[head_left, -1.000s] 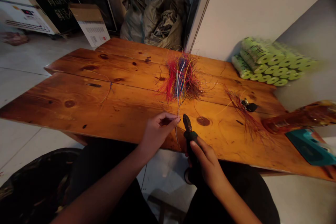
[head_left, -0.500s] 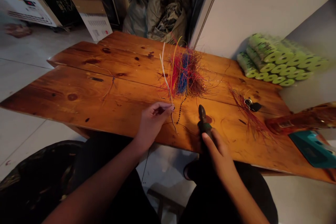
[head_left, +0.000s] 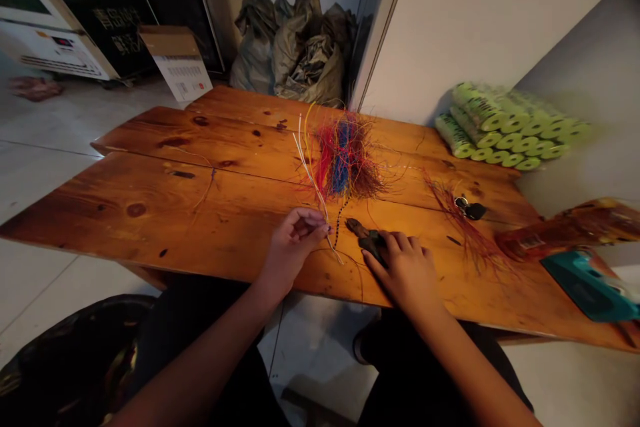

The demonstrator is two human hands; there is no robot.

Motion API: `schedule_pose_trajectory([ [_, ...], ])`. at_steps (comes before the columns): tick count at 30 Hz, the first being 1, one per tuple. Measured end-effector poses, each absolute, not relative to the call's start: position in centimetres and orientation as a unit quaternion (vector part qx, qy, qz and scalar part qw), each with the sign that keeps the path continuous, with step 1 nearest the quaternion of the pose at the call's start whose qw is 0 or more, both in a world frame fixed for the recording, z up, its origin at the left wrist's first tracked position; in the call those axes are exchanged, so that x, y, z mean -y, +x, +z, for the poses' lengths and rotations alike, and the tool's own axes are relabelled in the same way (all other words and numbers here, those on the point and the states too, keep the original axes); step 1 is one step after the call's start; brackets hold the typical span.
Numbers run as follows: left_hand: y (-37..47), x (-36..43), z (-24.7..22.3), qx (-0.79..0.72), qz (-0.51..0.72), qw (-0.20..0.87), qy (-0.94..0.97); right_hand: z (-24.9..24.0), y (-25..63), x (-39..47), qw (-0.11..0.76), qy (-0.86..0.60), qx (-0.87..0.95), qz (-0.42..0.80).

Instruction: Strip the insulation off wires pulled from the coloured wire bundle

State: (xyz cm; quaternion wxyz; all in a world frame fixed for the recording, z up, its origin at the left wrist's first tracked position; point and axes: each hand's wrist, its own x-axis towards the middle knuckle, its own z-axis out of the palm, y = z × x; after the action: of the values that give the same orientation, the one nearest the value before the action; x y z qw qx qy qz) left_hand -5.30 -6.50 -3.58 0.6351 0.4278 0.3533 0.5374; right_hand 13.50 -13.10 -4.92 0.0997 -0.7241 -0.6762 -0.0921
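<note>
My left hand (head_left: 299,237) is closed in a pinch around a pair of thin white wires (head_left: 311,177), whose long ends rise past the fingers and short ends poke out below. My right hand (head_left: 406,265) lies over the handles of dark pliers (head_left: 367,238), fingers curled on them; the jaws rest against the table and point up and left. Between the hands runs a black-and-white speckled cord (head_left: 339,223). Just beyond them spreads a bundle of red, blue and brown wires (head_left: 343,157), with a yellow strand (head_left: 309,137) at its left.
On the wooden table (head_left: 240,213), loose red wires (head_left: 460,223) lie at right near keys (head_left: 470,208), a bottle (head_left: 565,230) and a teal object (head_left: 587,283). Green-wrapped rolls (head_left: 505,127) are stacked at the back right. A black-lined bin (head_left: 75,360) stands lower left.
My right hand has lowered the pliers onto the table and turned their jaws leftward, its palm now facing down. My left hand keeps its pinch on the white wires. The view has tilted slightly upward.
</note>
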Motion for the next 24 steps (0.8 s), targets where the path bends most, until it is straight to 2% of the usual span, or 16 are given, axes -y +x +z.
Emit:
schedule_pose_trajectory([
  [3, -5.2, 6.8, -3.4, -0.333, 0.504, 0.678, 0.419, -3.9, 12.8, 13.5, 0.15, -0.723, 0.672, -0.057],
  [9, -4.5, 7.9, -3.8, -0.315, 0.389, 0.698, 0.513, -1.7, 9.8, 13.9, 0.407, -0.574, 0.662, 0.259],
  [15, -3.8, 8.6, -4.4, -0.306, 0.331, 0.7, 0.555, -0.8, 11.7, 13.2, 0.523, -0.578, 0.527, 0.339],
  [18, -3.6, 9.0, -4.7, -0.302, 0.295, 0.65, 0.631, 0.5, 16.8, 12.4, 0.6, -0.624, 0.415, 0.281],
  [20, -3.9, 9.0, -4.9, -0.295, 0.285, 0.599, 0.688, 1.4, 21.1, 11.5, 0.566, -0.691, 0.407, 0.19],
  [21, -4.1, 8.8, -4.9, -0.293, 0.286, 0.573, 0.71, 1.7, 23.2, 11.0, 0.491, -0.75, 0.423, 0.13],
  [23, -4.7, 8.2, -5.0, -0.304, 0.306, 0.513, 0.742, 2.1, 26.7, 10.1, 0.249, -0.854, 0.457, 0.012],
  [24, -5.0, 7.8, -5.0, -0.32, 0.324, 0.475, 0.753, 2.1, 27.9, 9.7, 0.159, -0.878, 0.451, -0.028],
])
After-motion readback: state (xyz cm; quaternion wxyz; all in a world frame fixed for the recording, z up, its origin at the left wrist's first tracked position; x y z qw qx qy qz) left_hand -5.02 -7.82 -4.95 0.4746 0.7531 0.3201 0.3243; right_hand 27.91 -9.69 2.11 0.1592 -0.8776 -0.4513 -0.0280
